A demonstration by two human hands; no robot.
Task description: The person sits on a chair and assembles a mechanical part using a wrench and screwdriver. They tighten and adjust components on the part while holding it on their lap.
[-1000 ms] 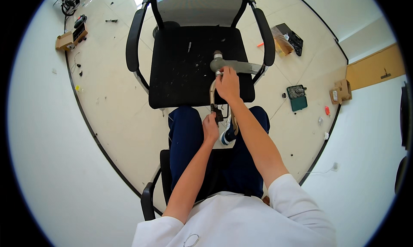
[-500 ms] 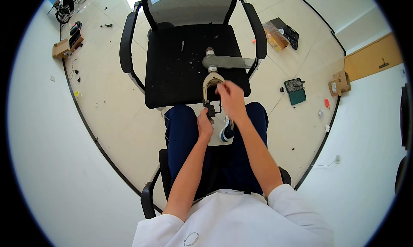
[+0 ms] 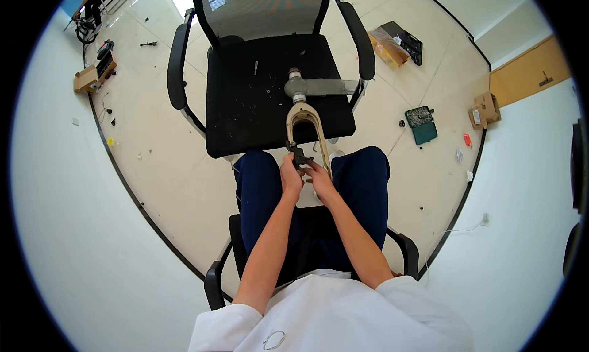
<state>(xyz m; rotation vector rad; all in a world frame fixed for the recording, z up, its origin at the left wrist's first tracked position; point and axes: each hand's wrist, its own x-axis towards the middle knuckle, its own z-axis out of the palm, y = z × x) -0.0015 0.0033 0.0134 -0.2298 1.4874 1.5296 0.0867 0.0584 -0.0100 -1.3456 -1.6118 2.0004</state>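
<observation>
A beige bicycle fork [image 3: 300,110] hangs toward me over the front edge of the black chair seat [image 3: 245,117], joined to a grey frame tube [image 3: 325,87]. At the end of its left leg sits a black brake caliper [image 3: 299,157]. My left hand [image 3: 291,175] is closed around the caliper's left side and the fork leg end. From the right, my right hand [image 3: 320,181] pinches at the caliper's lower right, fingertips partly hidden. A thin bent rod, like a hex key [image 3: 315,146], shows just above the right fingers.
A small metal rod [image 3: 256,68] and bits lie on the seat. On the floor are a green case [image 3: 423,132], a black toolbox [image 3: 410,47] and cardboard boxes [image 3: 485,111]. Chair armrests [image 3: 177,66] flank the seat. A person [image 3: 93,2] is at the far left.
My right hand has come down from inside the fork to the caliper. My left hand keeps its place. The view has shifted slightly.
</observation>
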